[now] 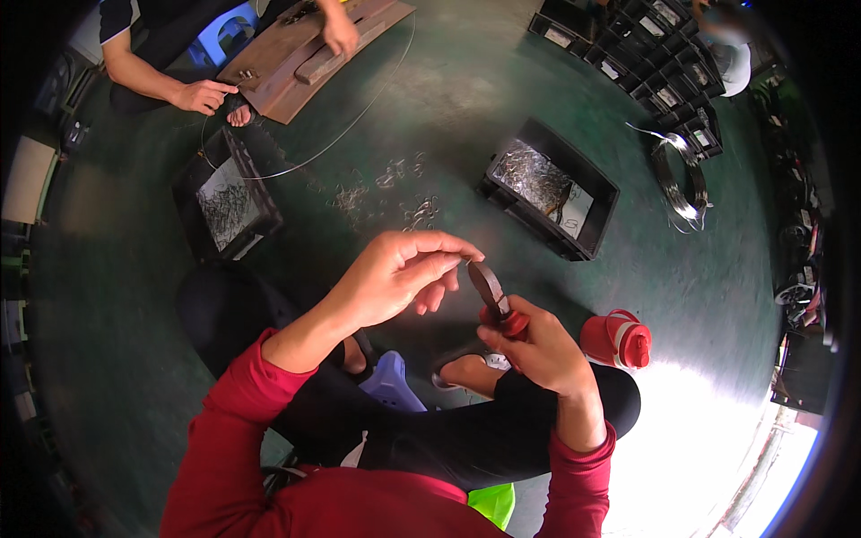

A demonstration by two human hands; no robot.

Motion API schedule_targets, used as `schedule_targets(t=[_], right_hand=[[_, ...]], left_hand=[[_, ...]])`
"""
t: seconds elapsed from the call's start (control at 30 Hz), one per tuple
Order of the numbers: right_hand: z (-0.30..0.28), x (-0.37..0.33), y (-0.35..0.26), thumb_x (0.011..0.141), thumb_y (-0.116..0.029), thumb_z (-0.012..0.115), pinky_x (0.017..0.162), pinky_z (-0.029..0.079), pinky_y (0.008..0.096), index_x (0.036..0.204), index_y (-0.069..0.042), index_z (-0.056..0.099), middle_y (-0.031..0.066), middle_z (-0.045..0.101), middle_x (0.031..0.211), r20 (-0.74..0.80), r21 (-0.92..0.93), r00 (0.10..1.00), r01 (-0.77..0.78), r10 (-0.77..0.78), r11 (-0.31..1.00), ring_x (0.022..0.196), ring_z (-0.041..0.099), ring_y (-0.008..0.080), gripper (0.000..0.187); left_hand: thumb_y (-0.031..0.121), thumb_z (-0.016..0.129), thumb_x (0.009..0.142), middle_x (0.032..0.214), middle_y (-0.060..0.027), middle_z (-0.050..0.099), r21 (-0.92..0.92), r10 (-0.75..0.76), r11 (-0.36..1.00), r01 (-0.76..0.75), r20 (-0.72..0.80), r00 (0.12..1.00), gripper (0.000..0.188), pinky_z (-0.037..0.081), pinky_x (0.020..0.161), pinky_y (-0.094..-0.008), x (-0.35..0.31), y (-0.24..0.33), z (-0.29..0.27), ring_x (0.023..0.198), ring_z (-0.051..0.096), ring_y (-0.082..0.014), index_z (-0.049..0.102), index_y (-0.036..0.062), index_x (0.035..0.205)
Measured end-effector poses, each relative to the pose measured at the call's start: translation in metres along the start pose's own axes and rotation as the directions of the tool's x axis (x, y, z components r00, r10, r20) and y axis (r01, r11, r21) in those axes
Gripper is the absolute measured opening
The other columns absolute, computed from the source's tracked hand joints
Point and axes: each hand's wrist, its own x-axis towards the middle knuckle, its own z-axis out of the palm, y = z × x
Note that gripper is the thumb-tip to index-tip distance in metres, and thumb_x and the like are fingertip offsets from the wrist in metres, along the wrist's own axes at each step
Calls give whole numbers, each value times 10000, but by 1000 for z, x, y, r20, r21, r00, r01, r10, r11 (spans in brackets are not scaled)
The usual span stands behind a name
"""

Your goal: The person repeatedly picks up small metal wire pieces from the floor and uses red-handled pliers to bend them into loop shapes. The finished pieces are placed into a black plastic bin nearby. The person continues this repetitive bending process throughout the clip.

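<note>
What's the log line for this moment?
left hand: pinching at pliers' tip | right hand: gripping red-handled pliers | nearby: red bottle, black bin | floor: green

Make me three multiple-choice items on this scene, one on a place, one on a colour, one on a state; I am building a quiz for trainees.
1. Where does the red jug stand?
A. on the floor to the person's right
B. inside a black crate
C. on the wooden board

2. What colour are the handles of the pliers?
A. blue
B. red
C. yellow

3. What is the right hand doing?
A. resting flat on the floor
B. hanging open in the air
C. gripping the pliers by the handles

Answers:
1 A: the jug sits on the green floor beside the right knee.
2 B: red grips show just above the right hand's fingers.
3 C: its fingers wrap the handles, while the left hand pinches at the tip of the pliers.
</note>
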Motion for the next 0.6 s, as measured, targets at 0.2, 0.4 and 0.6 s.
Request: schedule_targets(t=[0.2,0.4,0.6], right_hand=[[1,2,0,891,-223,705,713,473,276,1057,1,623,48,642,822,-4,-16,1000,1,-1,1000,755,560,93,291],[0,1,2,891,-209,702,753,481,284,1057,6,626,60,654,835,-9,-28,999,-38,38,999,789,578,101,282],[3,0,2,885,-190,703,747,483,285,1036,7,626,71,654,817,-52,-28,998,-27,25,999,780,582,97,259]], left_hand=[[69,501,999,744,-35,616,-25,-23,999,24,31,999,219,441,482,-204,2,0,-1,566,567,-67,672,12,1123],[72,499,1000,743,-32,612,-4,-25,1000,25,34,999,218,436,475,-200,3,1,1,567,570,-68,673,16,1119],[86,493,1006,735,-31,612,44,-23,999,22,24,999,222,434,470,-199,3,0,4,558,563,-64,675,23,1116]])
